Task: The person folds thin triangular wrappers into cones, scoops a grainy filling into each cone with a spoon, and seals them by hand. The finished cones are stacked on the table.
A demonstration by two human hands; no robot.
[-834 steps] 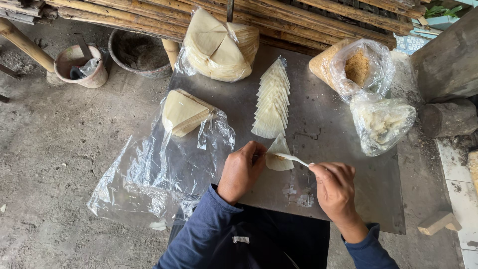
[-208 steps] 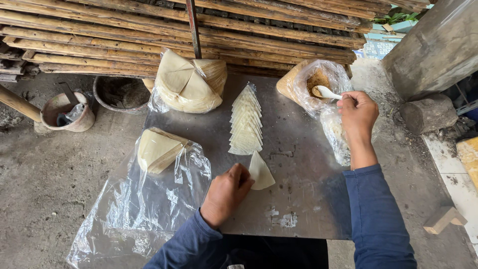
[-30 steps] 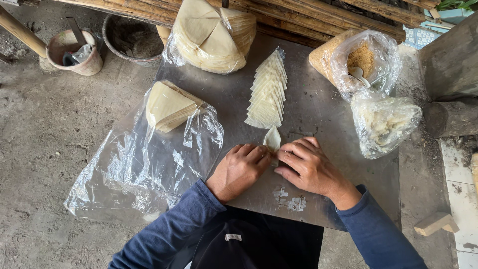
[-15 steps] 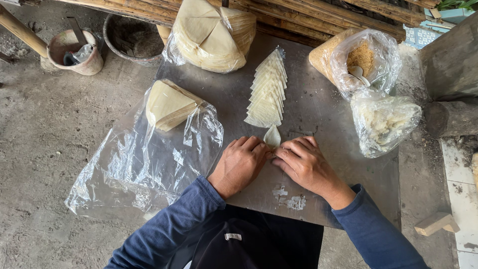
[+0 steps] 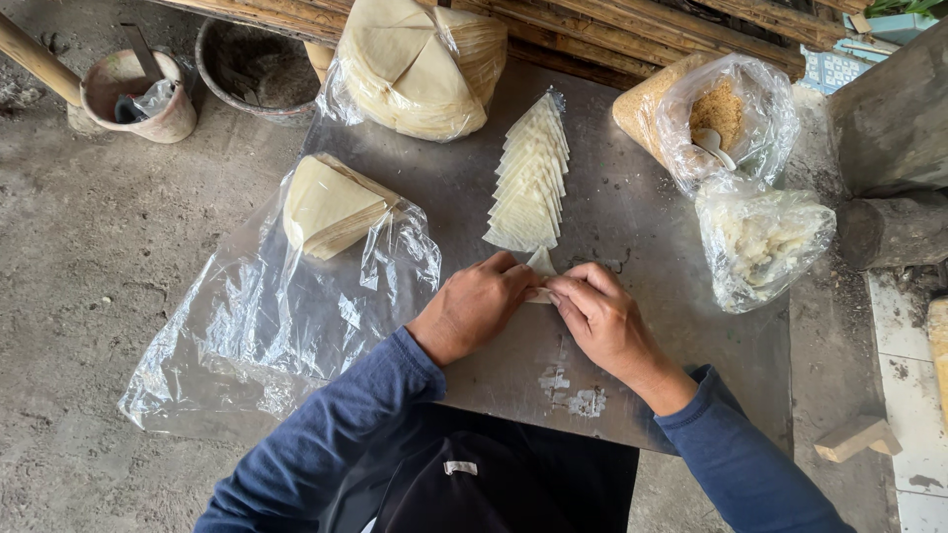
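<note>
Wrapper: on the metal sheet, pinched between both hands, just below the row of folded pieces.
Left hand: fingers curled, gripping its left edge.
Right hand: fingertips closed on its right edge.

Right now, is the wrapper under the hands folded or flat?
Folded: both hands, left hand and right hand, pinch the wrapper; only a narrow pointed tip shows.
</note>
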